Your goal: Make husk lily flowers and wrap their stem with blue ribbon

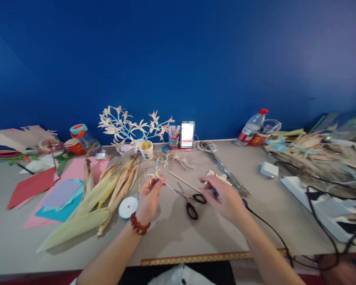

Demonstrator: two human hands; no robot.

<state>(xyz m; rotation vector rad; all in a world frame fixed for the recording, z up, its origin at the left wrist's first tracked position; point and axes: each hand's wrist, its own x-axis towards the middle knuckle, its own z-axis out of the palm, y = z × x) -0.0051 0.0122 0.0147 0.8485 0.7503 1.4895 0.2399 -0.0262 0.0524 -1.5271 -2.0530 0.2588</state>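
Note:
My left hand point(149, 196), with a red bead bracelet on the wrist, pinches a small pale husk flower point(156, 175) whose light-blue wrapped stem sticks out to the right. My right hand point(224, 194) is over the table, fingers bent and apart, with nothing visible between its fingertips. Beneath it show parts of a blue object point(215, 192), mostly hidden, and a white card point(218, 177). Black-handled scissors point(191, 201) lie open between the hands. A roll of light-blue tape point(128, 208) sits just left of my left hand, and a thin wooden stick point(184, 181) lies beyond the scissors.
Corn husks point(90, 221) and coloured paper point(61, 198) lie left. Behind stand a paper cup point(146, 150) of husk flowers, a pen holder point(173, 141) and a phone point(187, 135). Right are wires point(230, 176), a bottle point(251, 127), a power strip point(308, 206) and black cables point(269, 228).

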